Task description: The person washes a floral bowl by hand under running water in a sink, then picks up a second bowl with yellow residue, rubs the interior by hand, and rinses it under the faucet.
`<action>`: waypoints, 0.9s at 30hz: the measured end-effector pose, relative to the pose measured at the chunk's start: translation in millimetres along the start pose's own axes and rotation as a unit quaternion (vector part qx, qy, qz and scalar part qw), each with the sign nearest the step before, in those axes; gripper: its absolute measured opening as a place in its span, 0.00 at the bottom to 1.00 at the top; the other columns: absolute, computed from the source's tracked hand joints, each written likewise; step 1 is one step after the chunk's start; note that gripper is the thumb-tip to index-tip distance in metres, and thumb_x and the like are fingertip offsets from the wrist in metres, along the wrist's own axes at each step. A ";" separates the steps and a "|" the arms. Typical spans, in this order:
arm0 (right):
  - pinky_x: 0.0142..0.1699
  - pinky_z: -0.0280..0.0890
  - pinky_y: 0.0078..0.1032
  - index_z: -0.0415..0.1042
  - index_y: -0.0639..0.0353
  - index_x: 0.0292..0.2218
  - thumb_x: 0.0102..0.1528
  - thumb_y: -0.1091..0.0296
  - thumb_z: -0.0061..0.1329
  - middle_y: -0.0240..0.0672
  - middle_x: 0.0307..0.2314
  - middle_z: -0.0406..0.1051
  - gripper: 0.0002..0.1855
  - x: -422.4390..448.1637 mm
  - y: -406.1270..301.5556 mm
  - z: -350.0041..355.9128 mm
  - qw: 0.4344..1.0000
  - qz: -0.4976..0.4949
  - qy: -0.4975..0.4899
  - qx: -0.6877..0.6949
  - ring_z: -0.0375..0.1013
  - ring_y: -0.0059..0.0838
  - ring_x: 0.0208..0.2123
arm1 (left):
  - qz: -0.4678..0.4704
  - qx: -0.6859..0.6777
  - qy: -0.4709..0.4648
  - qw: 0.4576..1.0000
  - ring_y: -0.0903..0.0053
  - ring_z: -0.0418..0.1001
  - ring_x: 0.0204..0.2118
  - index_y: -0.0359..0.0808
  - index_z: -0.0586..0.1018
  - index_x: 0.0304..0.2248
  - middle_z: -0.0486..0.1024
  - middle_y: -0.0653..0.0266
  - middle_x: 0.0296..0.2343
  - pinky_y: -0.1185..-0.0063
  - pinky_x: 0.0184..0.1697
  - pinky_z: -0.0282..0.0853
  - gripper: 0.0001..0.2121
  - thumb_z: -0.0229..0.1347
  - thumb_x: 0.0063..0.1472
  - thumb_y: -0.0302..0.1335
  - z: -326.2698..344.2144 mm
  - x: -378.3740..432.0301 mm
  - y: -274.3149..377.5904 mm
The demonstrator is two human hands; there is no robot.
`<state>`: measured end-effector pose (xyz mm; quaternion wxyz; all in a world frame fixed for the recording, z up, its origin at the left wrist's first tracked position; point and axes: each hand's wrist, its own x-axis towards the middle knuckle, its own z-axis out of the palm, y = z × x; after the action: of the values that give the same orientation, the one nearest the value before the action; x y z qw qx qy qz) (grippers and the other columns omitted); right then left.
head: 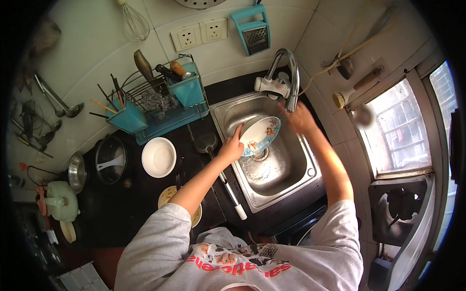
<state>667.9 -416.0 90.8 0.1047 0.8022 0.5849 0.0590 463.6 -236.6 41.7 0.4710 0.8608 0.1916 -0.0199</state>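
Over the stainless steel sink (269, 191), my left hand (233, 147) grips the rim of a tilted white dish (256, 134) with a blue border and orange-brown flowers. The thumb lies along its upper edge. My right hand (303, 120) is blurred beside the curved chrome faucet (295, 80), above the sink's right side. Its fingers are partly hidden by the spout, so I cannot make out whether they hold or touch anything. Below the dish, the drain (261, 155) shows in part, and the basin's bottom looks wet.
Left of the sink lies a spatula (227, 187) with a white-tipped handle. A white bowl (159, 157), a patterned dish (196, 216) under my left arm, and a glass lid (111, 160) are on the black counter. Behind stands a dish rack (171, 118) with turquoise utensil holders.
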 end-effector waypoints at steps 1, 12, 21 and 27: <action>0.44 0.55 0.31 0.49 0.56 0.49 0.35 0.68 0.46 0.42 0.38 0.61 0.37 -9.7 -17.2 3.3 0.996 0.017 -0.015 0.086 0.62 0.36 0.38 | 0.013 0.024 0.008 1.000 0.51 0.64 0.35 0.48 0.47 0.50 0.67 0.41 0.29 0.65 0.40 0.58 0.29 0.39 0.46 0.23 -3.4 -4.2 5.1; 0.23 0.58 0.17 0.67 0.63 0.25 0.47 0.68 0.43 0.29 0.17 0.64 0.07 -90.1 -132.8 53.9 0.652 0.284 0.241 0.660 0.62 0.17 0.18 | 0.301 0.100 -0.069 0.946 0.58 0.67 0.34 0.49 0.50 0.49 0.61 0.56 0.42 0.70 0.38 0.64 0.35 0.46 0.39 0.16 -29.9 -39.4 48.0; 0.34 0.58 0.16 0.66 0.66 0.31 0.48 0.66 0.41 0.32 0.25 0.66 0.12 -105.4 -157.8 -0.1 0.575 0.438 0.195 0.663 0.64 0.19 0.28 | 0.348 -0.007 0.019 0.937 0.67 0.71 0.27 0.47 0.53 0.48 0.63 0.60 0.40 0.78 0.30 0.70 0.32 0.45 0.42 0.15 -44.3 -81.6 61.1; 0.30 0.56 0.14 0.67 0.66 0.28 0.46 0.68 0.42 0.27 0.22 0.66 0.10 -68.2 -196.8 -81.9 0.567 0.387 0.118 0.718 0.61 0.15 0.24 | -0.074 -0.574 -0.053 0.814 0.69 0.69 0.31 0.31 0.56 0.43 0.65 0.56 0.35 0.75 0.25 0.72 0.17 0.40 0.51 0.20 -40.5 -138.3 27.4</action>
<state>446.8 -414.9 125.7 -0.6082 0.7492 0.0762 -0.2509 339.2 -259.7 116.0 0.8861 0.4152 0.2058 0.0129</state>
